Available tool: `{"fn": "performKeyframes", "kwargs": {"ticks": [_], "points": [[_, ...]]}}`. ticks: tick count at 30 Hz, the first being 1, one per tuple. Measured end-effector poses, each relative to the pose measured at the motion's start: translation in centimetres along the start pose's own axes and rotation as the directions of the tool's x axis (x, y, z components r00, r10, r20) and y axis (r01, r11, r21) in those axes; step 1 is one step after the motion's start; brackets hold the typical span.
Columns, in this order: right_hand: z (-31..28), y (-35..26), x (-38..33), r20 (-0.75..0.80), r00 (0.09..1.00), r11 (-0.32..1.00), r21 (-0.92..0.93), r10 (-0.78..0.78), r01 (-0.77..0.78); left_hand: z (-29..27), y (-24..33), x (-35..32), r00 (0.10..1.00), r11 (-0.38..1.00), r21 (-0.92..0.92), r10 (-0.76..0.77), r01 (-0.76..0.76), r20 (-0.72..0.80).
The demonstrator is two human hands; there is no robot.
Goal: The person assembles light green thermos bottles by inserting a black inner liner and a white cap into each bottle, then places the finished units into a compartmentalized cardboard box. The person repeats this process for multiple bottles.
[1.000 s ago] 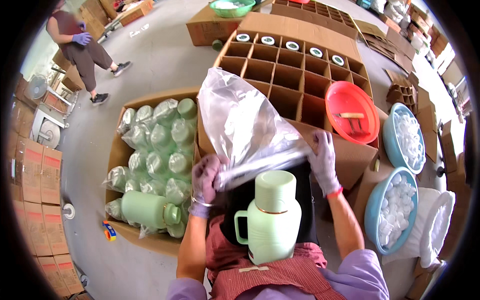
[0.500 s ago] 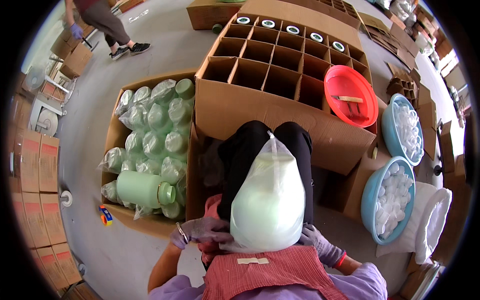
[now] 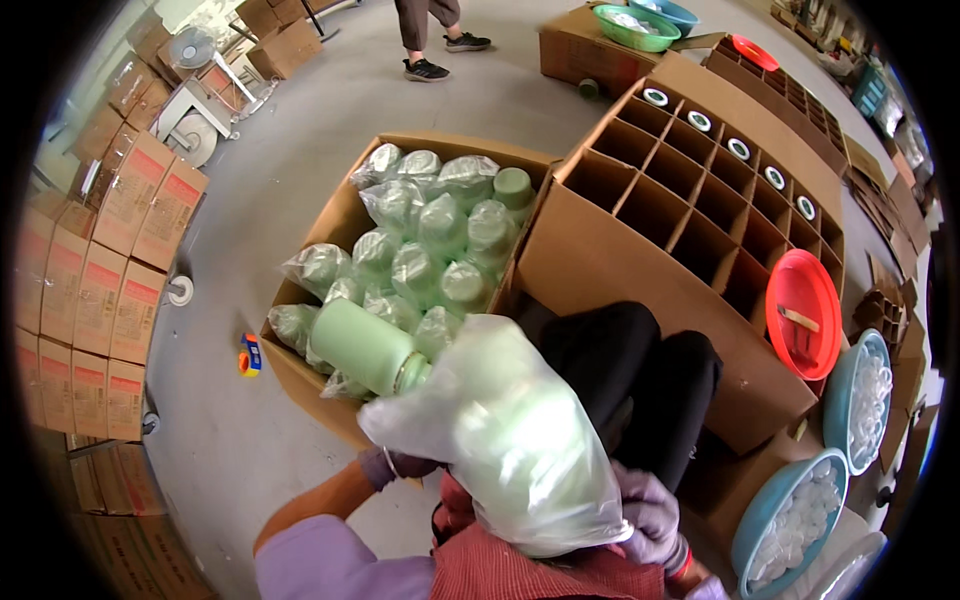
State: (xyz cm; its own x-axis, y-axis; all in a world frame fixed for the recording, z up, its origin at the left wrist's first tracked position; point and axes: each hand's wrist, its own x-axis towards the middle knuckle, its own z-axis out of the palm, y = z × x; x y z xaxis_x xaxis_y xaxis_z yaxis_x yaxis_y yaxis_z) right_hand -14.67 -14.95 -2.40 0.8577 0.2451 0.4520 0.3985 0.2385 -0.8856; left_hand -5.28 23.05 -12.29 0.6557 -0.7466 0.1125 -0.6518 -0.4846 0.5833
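A clear plastic bag (image 3: 530, 440) with a pale green, rounded thing inside lies tilted over my lap. Its loose corner points toward the carton on the left. My right hand (image 3: 650, 515), in a grey-purple glove, has its fingers closed on the bag's lower right end. The gloved left hand (image 3: 405, 465) is under the bag's left side, with its fingers hidden. Just beyond, a pale green bottle (image 3: 360, 345) without a bag rests sideways on several bagged green bottles (image 3: 410, 265) inside an open carton (image 3: 335, 215).
A divided carton (image 3: 610, 250) stands ahead, with a few white-ringed bottle tops in its far cells. A red basin (image 3: 835, 300) with a brush-like tool sits on its edge. Blue tubs (image 3: 740, 560) of white plastic parts stand right. Tape (image 3: 250, 355) lies on the floor. A person (image 3: 425, 40) stands beyond.
The bag has tipped from upright to slanting, its top now toward the left carton. My right hand has come up onto its lower end. The view has swung left.
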Motion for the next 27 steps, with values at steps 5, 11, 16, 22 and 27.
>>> {"fn": "performKeyframes", "kwargs": {"ticks": [5,11,16,22,27], "points": [[-2.5,5.2,18.0,-0.017,0.989,0.504,-0.862,-0.146,0.06,-8.1,-2.2,3.7,0.631,0.22,-0.974,-0.75,-0.045,-0.199],[-4.3,8.2,20.0,0.211,0.977,0.541,-0.826,0.032,0.16,-13.7,-26.1,5.8,0.242,0.55,-0.796,-0.761,-0.251,-0.602],[-5.8,8.6,16.6,0.191,0.971,0.374,-0.919,0.141,0.127,-13.2,-39.3,5.1,-0.095,0.527,-0.827,-0.829,0.194,-0.551],[-6.7,11.0,16.9,0.105,0.987,0.405,-0.913,0.122,0.047,-10.1,-45.3,6.2,0.055,0.191,-0.229,-0.868,0.955,-0.494],[-6.9,10.8,18.1,0.145,0.985,0.487,-0.87,0.097,0.081,-9.6,-56.2,-6.7,0.188,0.06,0.399,-0.939,0.915,-0.289]]}}
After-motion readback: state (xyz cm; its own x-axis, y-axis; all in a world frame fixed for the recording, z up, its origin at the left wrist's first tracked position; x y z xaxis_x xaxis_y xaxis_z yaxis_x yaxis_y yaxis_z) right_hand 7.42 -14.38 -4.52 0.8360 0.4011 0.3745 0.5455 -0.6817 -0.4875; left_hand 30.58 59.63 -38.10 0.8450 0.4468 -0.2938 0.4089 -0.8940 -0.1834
